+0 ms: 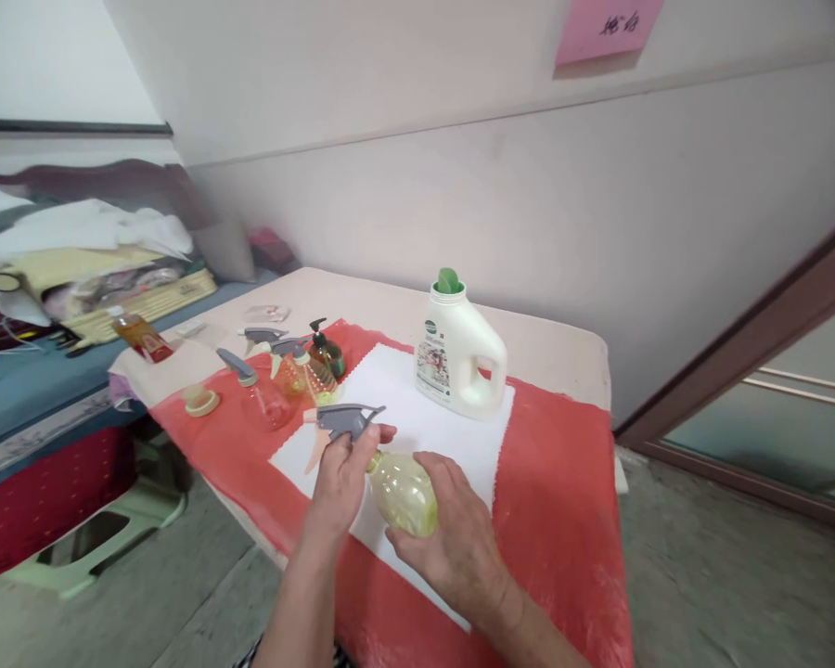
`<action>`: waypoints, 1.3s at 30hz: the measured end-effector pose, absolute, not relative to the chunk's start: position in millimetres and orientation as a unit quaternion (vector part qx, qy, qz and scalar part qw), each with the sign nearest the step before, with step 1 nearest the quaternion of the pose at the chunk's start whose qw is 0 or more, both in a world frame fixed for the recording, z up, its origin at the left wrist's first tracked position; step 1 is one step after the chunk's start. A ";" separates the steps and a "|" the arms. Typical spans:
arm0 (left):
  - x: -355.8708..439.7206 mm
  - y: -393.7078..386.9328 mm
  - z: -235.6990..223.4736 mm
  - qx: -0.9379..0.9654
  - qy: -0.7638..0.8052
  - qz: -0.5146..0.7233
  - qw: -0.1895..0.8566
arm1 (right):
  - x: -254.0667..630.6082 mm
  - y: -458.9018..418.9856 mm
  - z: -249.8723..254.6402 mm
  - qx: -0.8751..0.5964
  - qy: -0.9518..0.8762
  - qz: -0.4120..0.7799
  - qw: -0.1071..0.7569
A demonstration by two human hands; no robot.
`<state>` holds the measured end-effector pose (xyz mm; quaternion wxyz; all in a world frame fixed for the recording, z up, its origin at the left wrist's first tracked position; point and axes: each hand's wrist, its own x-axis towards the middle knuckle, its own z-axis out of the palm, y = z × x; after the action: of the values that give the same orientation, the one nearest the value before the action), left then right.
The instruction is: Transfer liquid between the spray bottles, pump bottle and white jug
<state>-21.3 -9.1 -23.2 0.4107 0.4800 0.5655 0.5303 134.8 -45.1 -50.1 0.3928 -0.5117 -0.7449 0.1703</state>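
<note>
A clear yellow-green spray bottle (402, 494) is held tilted over the white sheet. My left hand (344, 482) is closed around its neck, just under the grey trigger spray head (346, 419) with its peach-coloured trigger. My right hand (456, 529) wraps the round body from the right. Past my hands stands a white detergent jug (452, 357), upright, its green spout showing at the open mouth. To the left are several spray bottles, among them a pinkish one (265, 401) with a grey head, and a dark green pump bottle (328, 353).
A red cloth (557, 482) and a white sheet (382, 371) cover much of the table. At the left lie a pale cap (200, 400) and an amber bottle (139, 334). A red-topped stool (56, 501) stands beside the table; a wall rises behind it.
</note>
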 end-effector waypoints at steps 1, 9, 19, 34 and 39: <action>-19.4 -9.0 -23.5 0.478 0.562 0.526 0.423 | 134.1 -44.8 -50.2 -0.515 -0.739 0.171 0.400; 4.1 -9.8 -20.3 0.361 0.440 0.613 0.548 | 134.7 -42.2 -54.9 -0.510 -0.718 0.152 0.448; 11.0 -12.7 -19.0 0.368 0.410 0.613 0.566 | 133.0 -42.8 -57.8 -0.511 -0.698 0.172 0.471; 13.5 -13.9 -16.6 0.337 0.395 0.607 0.601 | 134.4 -45.5 -37.4 -0.471 -0.521 0.520 0.487; 11.5 -17.2 -11.4 0.315 0.364 0.568 0.668 | 133.5 -46.8 -33.5 -0.288 -0.369 0.760 0.451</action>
<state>11.5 -17.2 -11.4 0.6680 0.3151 0.3636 0.5677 133.5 -46.8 -33.5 0.4511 -0.2879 -0.3692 0.7598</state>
